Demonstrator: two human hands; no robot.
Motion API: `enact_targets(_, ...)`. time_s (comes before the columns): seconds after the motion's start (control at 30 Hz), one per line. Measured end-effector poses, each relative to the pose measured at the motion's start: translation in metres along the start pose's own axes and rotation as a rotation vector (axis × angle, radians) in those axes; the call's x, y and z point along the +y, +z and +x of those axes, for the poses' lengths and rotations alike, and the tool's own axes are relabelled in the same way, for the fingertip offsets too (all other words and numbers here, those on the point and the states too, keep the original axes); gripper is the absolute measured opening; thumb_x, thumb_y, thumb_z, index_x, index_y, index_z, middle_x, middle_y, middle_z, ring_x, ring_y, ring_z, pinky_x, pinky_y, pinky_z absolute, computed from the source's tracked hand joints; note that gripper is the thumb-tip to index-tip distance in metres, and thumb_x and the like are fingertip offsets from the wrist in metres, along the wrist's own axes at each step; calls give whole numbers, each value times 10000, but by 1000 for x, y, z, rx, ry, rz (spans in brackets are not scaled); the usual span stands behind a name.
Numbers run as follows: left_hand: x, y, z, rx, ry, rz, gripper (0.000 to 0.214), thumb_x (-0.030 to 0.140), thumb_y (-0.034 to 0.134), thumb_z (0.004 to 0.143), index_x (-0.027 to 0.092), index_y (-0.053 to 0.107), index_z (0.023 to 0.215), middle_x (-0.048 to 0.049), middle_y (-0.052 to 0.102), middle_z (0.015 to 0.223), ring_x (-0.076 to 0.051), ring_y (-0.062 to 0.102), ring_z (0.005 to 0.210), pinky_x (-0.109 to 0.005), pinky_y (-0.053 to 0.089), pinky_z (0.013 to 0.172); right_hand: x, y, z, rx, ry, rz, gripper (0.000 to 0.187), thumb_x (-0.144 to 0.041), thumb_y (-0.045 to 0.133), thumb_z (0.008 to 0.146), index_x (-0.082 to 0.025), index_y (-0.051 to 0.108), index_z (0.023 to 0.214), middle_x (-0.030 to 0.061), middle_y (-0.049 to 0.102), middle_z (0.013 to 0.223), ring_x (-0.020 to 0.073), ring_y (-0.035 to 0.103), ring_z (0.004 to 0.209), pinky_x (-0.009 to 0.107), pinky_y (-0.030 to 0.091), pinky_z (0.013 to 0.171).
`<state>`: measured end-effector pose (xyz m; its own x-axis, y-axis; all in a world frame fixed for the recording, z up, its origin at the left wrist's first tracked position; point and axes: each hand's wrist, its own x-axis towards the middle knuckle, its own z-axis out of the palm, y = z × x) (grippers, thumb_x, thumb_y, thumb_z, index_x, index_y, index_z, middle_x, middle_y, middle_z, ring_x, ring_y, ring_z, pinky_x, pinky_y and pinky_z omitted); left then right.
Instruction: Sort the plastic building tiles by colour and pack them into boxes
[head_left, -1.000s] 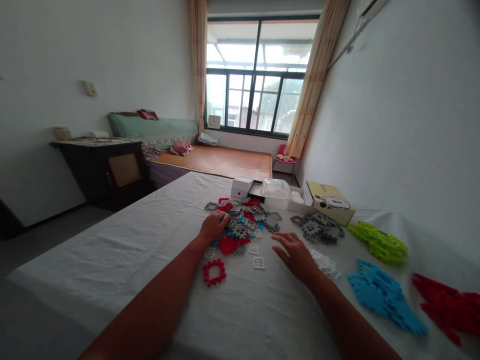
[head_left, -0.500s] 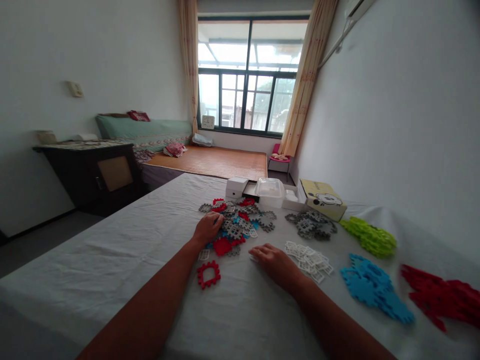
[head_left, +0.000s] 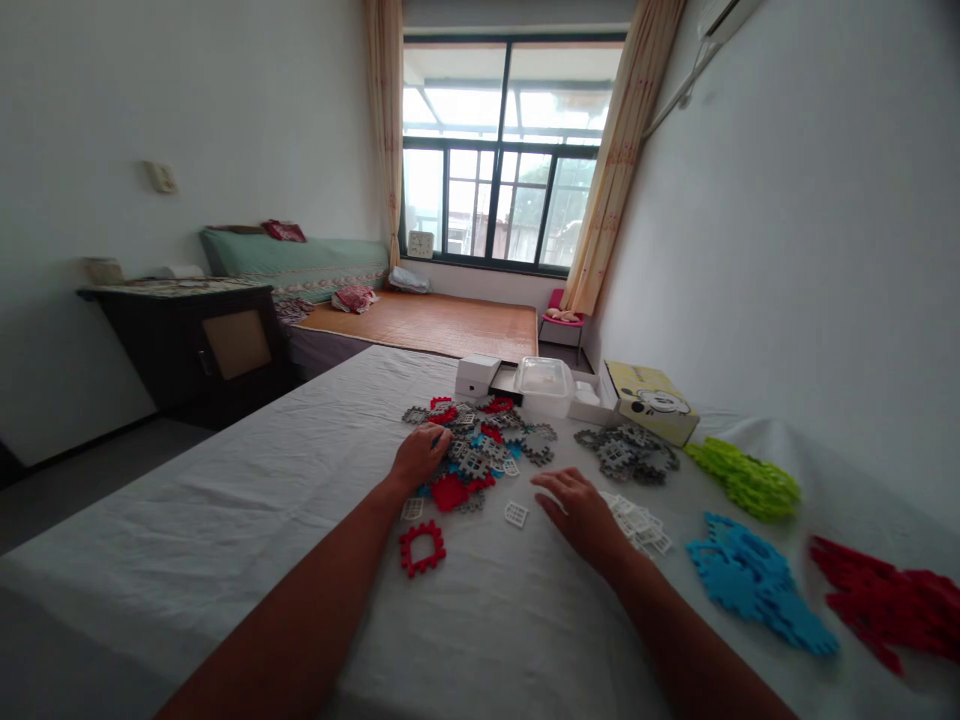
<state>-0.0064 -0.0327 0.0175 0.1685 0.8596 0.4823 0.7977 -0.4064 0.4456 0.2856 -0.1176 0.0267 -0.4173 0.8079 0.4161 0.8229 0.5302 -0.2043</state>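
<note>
At the left edge of a mixed pile of toothed plastic building pieces (head_left: 474,460) in grey, red, blue and white is my left hand (head_left: 421,455). Its fingers are bent together at the pieces, and what lies in them is hidden. My right hand (head_left: 576,508) is open, its fingers apart, just left of a heap of white lattice pieces (head_left: 641,525) that it partly covers. A single white lattice piece (head_left: 516,514) lies on the cloth left of its fingertips. Nearer to me, a red square frame piece (head_left: 422,549) lies flat, with another white piece (head_left: 412,509) behind it.
Sorted heaps of grey (head_left: 628,455), lime green (head_left: 742,478), blue (head_left: 759,580) and red pieces (head_left: 892,600) lie to the right. Along the far edge stand a white box (head_left: 478,375), a clear plastic tub (head_left: 544,385) and a yellow box (head_left: 651,400). White cloth (head_left: 247,510) covers the table.
My right hand has moved right and its fingers have spread, uncovering the single white lattice piece. My left hand stays at the pile. The whole view has shifted slightly.
</note>
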Motion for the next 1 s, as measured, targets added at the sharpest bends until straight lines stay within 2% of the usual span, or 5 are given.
enact_targets(0.23, -2, 1, -1, 0, -2, -3, 356, 350, 362, 910, 210, 646, 747, -49, 665, 827, -179, 603, 848, -270, 427, 786, -35, 17, 6, -187, -238, 14, 209, -222, 485, 913, -246, 656, 1031, 31, 675, 1056, 174, 547, 982, 289, 437, 872)
enact_targets(0.43, -3, 2, -1, 11, 9, -33, 343, 343, 372, 905, 210, 654, 762, -49, 667, 831, -179, 603, 842, -270, 428, 776, -15, 1, 3, -145, -6, -169, 262, -76, 459, 854, -214, 657, 953, 50, 693, 921, 199, 582, 911, 341, 420, 835)
enact_targets(0.57, -2, 2, -1, 9, 6, -32, 348, 338, 374, 905, 209, 640, 720, -49, 657, 808, -180, 596, 828, -279, 423, 778, 1, -5, 0, -5, 129, -234, 220, -180, 490, 868, -212, 652, 1015, 85, 660, 1074, 251, 529, 1045, 388, 408, 855)
enact_targets(0.83, -1, 4, -1, 13, 23, -1, 351, 330, 359, 916, 205, 609, 703, -41, 628, 769, -172, 576, 797, -277, 410, 758, -55, 17, 2, -248, -240, 101, 530, -428, 441, 917, -286, 322, 1414, 34, 481, 1387, 230, 365, 1278, 396, 335, 1016)
enact_targets(1.0, 0, 4, -1, 14, 24, 6, 341, 327, 364, 913, 206, 611, 710, -41, 631, 779, -174, 580, 810, -278, 410, 768, -60, 19, 6, -249, -233, 69, 454, -379, 497, 899, -265, 439, 1336, 58, 572, 1268, 232, 443, 1197, 393, 367, 985)
